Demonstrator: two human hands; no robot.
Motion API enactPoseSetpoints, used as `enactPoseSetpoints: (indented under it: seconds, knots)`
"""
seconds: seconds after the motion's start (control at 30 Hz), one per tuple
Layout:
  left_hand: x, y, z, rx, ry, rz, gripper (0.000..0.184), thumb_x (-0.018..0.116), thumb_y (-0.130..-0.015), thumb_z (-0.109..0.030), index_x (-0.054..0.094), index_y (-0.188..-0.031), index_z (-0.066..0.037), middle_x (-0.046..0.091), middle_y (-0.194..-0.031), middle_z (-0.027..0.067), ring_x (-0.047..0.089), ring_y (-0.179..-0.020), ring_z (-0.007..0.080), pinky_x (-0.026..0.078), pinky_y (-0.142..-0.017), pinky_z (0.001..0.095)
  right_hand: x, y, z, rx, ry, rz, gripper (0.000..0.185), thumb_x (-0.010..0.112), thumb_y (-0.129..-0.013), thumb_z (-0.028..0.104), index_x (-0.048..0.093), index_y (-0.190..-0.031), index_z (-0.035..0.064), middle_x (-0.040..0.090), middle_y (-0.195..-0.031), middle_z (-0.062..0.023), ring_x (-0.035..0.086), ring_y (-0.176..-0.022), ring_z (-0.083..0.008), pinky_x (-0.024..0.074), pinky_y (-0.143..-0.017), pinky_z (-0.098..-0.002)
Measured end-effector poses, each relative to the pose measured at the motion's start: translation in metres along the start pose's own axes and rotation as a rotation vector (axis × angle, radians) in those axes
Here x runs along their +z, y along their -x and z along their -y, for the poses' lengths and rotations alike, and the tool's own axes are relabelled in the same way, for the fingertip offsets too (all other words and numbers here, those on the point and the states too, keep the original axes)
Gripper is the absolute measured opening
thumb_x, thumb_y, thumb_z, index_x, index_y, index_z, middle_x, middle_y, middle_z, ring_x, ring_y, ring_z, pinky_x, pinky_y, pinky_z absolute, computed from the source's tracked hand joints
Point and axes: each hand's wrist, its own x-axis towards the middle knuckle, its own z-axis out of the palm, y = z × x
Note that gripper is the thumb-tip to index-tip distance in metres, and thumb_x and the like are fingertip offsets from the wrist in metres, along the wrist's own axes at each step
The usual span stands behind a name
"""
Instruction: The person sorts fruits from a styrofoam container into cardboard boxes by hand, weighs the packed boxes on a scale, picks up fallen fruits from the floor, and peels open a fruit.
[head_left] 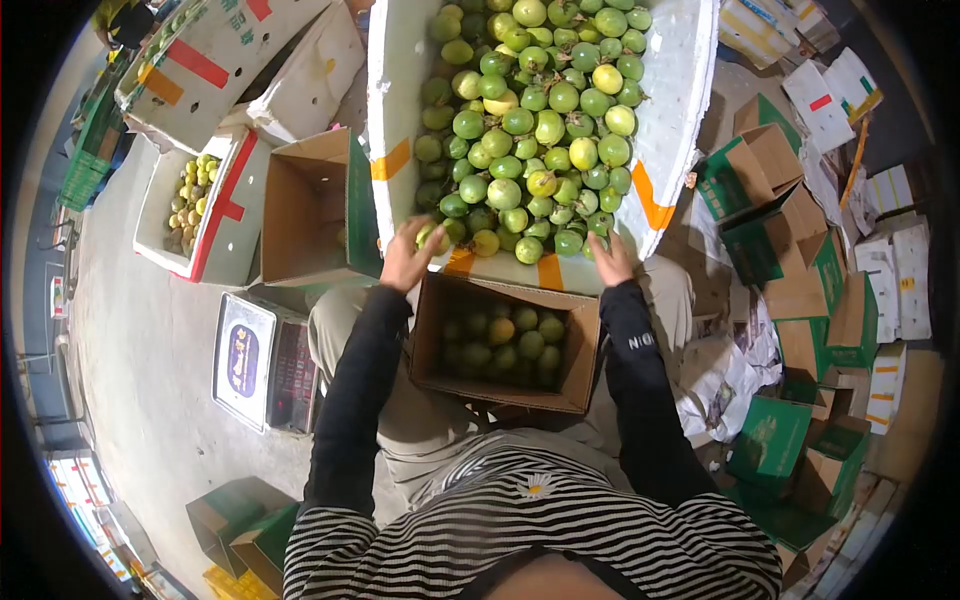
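1. Large white foam box (700, 100): it lies directly ahead of the seated person and is heaped with round fruit (503, 192), mostly green, some yellowish. Strips of orange tape (650, 195) cross its walls.
2. Left hand (403, 262): placed at the box's near left corner, its fingers partly curled against a green fruit. Whether the grip is firm cannot be told.
3. Right hand (613, 262): placed at the near right corner, fingers reaching over the rim beside the nearest fruit. Its fingertips are partly hidden; whether they grip anything cannot be told.
4. Small cardboard box (425, 325): open and upright between the person's legs, just below the foam box's near wall. It holds a shaded layer of similar fruit (530, 345), one more yellow than the rest.
5. Left surroundings: an open carton (305, 200) stands beside the large box; next to it, a red-taped foam box (235, 215) contains yellowish and brownish fruit (187, 212). A metal-topped device (243, 365) rests on the floor (150, 330) below.
6. Right surroundings: green-and-brown cartons (770, 435) lie piled beyond a crumpled white bag (720, 395).
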Motion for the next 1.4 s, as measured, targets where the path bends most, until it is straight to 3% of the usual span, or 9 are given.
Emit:
enactPoseSetpoints:
  seconds: [0.17, 0.33, 0.4, 0.43, 0.67, 1.0, 1.17, 1.27, 1.4]
  knots:
    - [0.053, -0.04, 0.056, -0.143, -0.514, -0.017, 0.076, 0.045, -0.076, -0.056, 0.037, -0.114, 0.009, 0.05, -0.102, 0.0272, 0.048, -0.097, 0.0377, 0.04, -0.082, 0.0392, 0.034, -0.029, -0.009, 0.502, 0.136, -0.09, 0.083, 0.04, -0.074, 0.062, 0.034, -0.123, -0.0056, 0.044, -0.118, -0.0255, 0.041, -0.112, -0.0329, 0.0319, -0.091, -0.0349]
    - [0.04, -0.062, 0.06, -0.096, -0.613, 0.17, 0.086, 0.038, -0.072, -0.067, 0.04, -0.105, 0.012, 0.053, -0.095, 0.0265, 0.054, -0.087, 0.0369, 0.043, -0.076, 0.0388, 0.026, -0.028, -0.003, 0.443, -0.348, 0.099, 0.079, 0.042, -0.074, 0.062, 0.037, -0.122, -0.0005, 0.044, -0.117, -0.0209, 0.047, -0.102, -0.0327, 0.0363, -0.086, -0.0376]
    - [0.039, -0.064, 0.081, 0.223, -0.871, 0.278, 0.043, 0.038, -0.08, -0.03, 0.028, -0.122, -0.028, 0.046, -0.105, 0.0318, 0.058, -0.075, 0.0361, 0.048, -0.063, 0.0389, 0.029, -0.023, 0.006, 0.498, -0.561, 0.163, 0.082, 0.047, -0.075, 0.06, 0.027, -0.129, 0.0026, 0.037, -0.125, -0.0158, 0.047, -0.101, -0.0296, 0.0371, -0.086, -0.0392]
    - [0.035, -0.058, 0.074, 0.405, -1.009, 0.293, 0.058, 0.037, -0.082, -0.013, 0.022, -0.126, -0.047, 0.043, -0.109, 0.0333, 0.059, -0.069, 0.0352, 0.05, -0.056, 0.0384, 0.031, -0.028, -0.005, 0.538, -0.57, 0.191, 0.081, 0.048, -0.074, 0.059, 0.025, -0.13, 0.0053, 0.036, -0.125, -0.0133, 0.045, -0.103, -0.0305, 0.0375, -0.084, -0.0416]
    - [0.061, -0.052, 0.069, -0.219, -0.489, 0.208, 0.08, 0.038, -0.075, -0.063, 0.04, -0.118, 0.004, 0.044, -0.115, 0.0239, 0.047, -0.103, 0.0346, 0.036, -0.09, 0.036, 0.034, -0.022, 0.009, 0.42, -0.697, 0.337, 0.055, 0.049, -0.08, 0.045, 0.038, -0.118, 0.0063, 0.044, -0.113, -0.0095, 0.047, -0.095, -0.0226, 0.0413, -0.077, -0.0367]
    - [0.063, -0.036, 0.077, -0.005, -0.139, -0.178, 0.037, 0.053, -0.078, -0.038, 0.058, -0.087, -0.002, 0.057, -0.086, 0.0167, 0.054, -0.084, 0.0316, 0.042, -0.075, 0.0372, -0.026, 0.005, 0.085, 0.172, -1.388, 0.231, 0.017, 0.048, -0.078, 0.013, 0.053, -0.092, 0.0036, 0.056, -0.091, -0.0106, 0.053, -0.086, -0.0173, 0.043, -0.072, -0.0319]
    - [0.06, -0.037, 0.066, -0.08, -0.162, -0.172, 0.034, 0.054, -0.077, -0.036, 0.058, -0.086, -0.003, 0.057, -0.085, 0.0168, 0.054, -0.082, 0.032, 0.042, -0.074, 0.0378, 0.004, 0.093, 0.15, -0.334, -0.2, 1.111, 0.03, 0.06, -0.072, 0.025, 0.06, -0.09, 0.0009, 0.062, -0.078, -0.0106, 0.059, -0.073, -0.0224, 0.046, -0.068, -0.0322]
    - [0.062, -0.035, 0.069, -0.027, -0.162, -0.226, 0.032, 0.055, -0.076, -0.034, 0.058, -0.084, -0.003, 0.057, -0.084, 0.0159, 0.054, -0.081, 0.0321, 0.042, -0.073, 0.0379, 0.105, 0.122, 0.109, -0.308, 0.91, 1.041, 0.052, 0.06, -0.07, 0.031, 0.049, -0.115, 0.0088, 0.051, -0.11, -0.0167, 0.055, -0.092, -0.0324, 0.0432, -0.081, -0.038]
    - [0.064, -0.035, 0.074, 0.01, -0.087, -0.245, 0.024, 0.058, -0.074, -0.028, 0.057, -0.08, -0.005, 0.055, -0.08, 0.0151, 0.054, -0.079, 0.0316, 0.043, -0.07, 0.0379, 0.136, 0.127, 0.075, -0.877, 0.551, 0.338, 0.061, 0.061, -0.068, 0.041, 0.044, -0.118, 0.0098, 0.05, -0.112, -0.0127, 0.05, -0.1, -0.031, 0.0388, -0.088, -0.0377]
